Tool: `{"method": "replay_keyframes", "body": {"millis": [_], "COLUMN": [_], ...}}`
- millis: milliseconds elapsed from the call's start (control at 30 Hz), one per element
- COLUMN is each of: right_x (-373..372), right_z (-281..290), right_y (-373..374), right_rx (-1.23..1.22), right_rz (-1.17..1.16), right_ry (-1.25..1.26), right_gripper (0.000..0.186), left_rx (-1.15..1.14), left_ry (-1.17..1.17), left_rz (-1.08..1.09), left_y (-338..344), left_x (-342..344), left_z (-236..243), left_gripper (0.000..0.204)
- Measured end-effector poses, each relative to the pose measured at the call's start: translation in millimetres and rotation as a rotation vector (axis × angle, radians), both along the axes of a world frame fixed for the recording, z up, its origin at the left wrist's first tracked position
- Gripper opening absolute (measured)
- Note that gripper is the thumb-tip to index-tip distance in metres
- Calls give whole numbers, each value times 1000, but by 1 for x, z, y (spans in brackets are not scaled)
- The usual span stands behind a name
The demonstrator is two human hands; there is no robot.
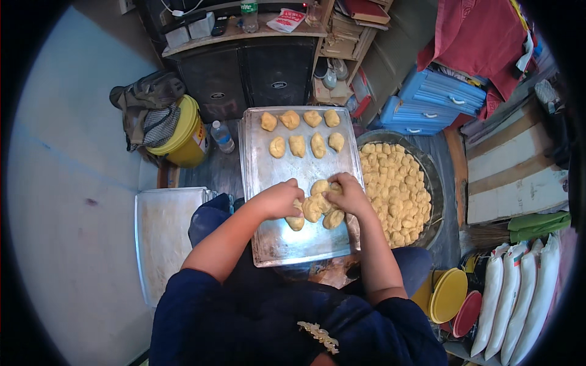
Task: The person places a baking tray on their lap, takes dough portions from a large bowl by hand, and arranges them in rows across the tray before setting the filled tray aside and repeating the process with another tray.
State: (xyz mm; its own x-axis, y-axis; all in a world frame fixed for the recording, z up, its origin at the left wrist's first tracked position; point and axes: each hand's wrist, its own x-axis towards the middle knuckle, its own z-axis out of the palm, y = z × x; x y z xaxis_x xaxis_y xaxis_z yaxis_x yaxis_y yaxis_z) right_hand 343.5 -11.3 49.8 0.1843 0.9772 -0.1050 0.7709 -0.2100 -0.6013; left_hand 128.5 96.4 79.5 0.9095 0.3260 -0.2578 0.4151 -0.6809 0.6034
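The left hand [282,199] is bent inward, with a piece of dough [298,205] between its thumb and fingers. The right hand [349,194] is partly closed, its fingers bent down over a cluster of dough pieces [312,210]; their tips are partly hidden, so I cannot tell how firmly it grips any one. This cluster lies between the hands on a metal tray [271,245], on its nearer half. Toward the far edge of the same tray sit eight more lumps [296,146], spaced apart in two rows of four.

Just right of the tray, a round basin [437,198] holds many small dough pieces packed close together. To the left lies a stack of trays [163,238]. Beyond it stand a yellow bucket [194,139] with a bag [146,97] on top and a clear bottle [223,139]. At the lower right, white sacks [517,299] lean beside a red bucket [468,313].
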Motion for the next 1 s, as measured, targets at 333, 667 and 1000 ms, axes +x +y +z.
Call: {"method": "replay_keyframes", "body": {"millis": [333,667,1000], "right_x": [-35,-36,-21], "right_z": [10,57,11], "right_y": [52,-7,29], "right_rx": [179,-54,196], "right_rz": [-86,419,-146], "right_ry": [504,-318,-32], "right_gripper": [30,21,49], "left_rx": [118,423,543], "left_ry": [-454,-504,-490], "left_rz": [606,542,684], "left_y": [23,43,47], "left_x": [-11,10,22], "left_z": [-23,-22,-33], "left_gripper": [14,31,35]}}
